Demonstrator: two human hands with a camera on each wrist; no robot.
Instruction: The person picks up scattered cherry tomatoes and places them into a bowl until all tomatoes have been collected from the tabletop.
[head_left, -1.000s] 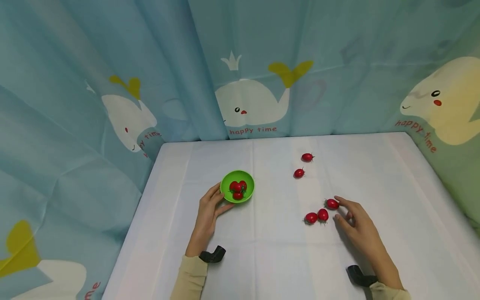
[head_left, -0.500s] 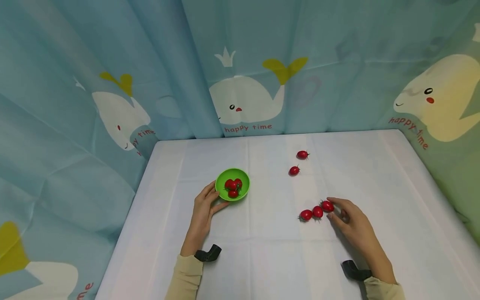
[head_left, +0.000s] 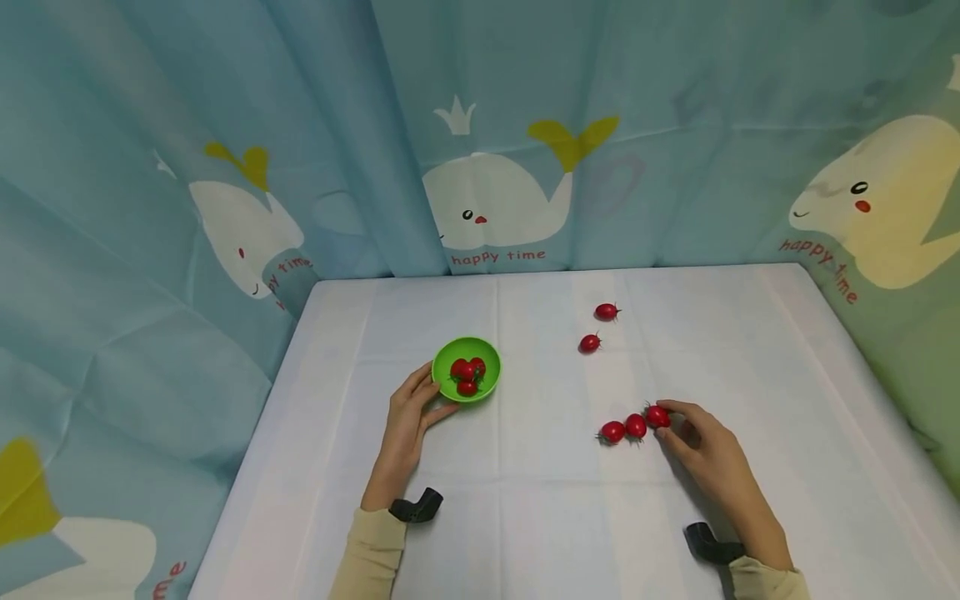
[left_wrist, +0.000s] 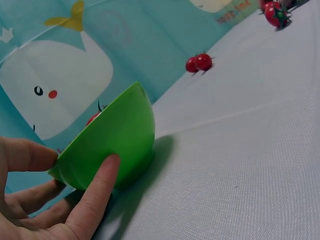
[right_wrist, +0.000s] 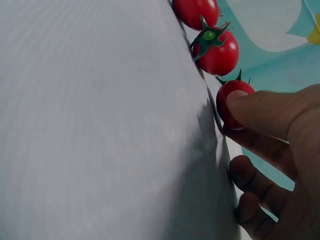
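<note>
Bowl (head_left: 467,346), round and green (perhaps four oval red tomatoes (head_left: 467,372) inside), is gripped by left hand (head_left: 407,417); right hand (head_left: 707,448) pinches another tomato (head_left: 656,416) nearer the white-clothed table's (head_left: 558,525) right edge

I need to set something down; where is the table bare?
Bare: right of the two far tomatoes, and between the wrist cameras. Crowded: the right hand with its row of three tomatoes, and the left hand holding the green bowl.

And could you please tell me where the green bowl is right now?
In the head view, the green bowl is left of the two farthest tomatoes, held by the left hand.
</note>
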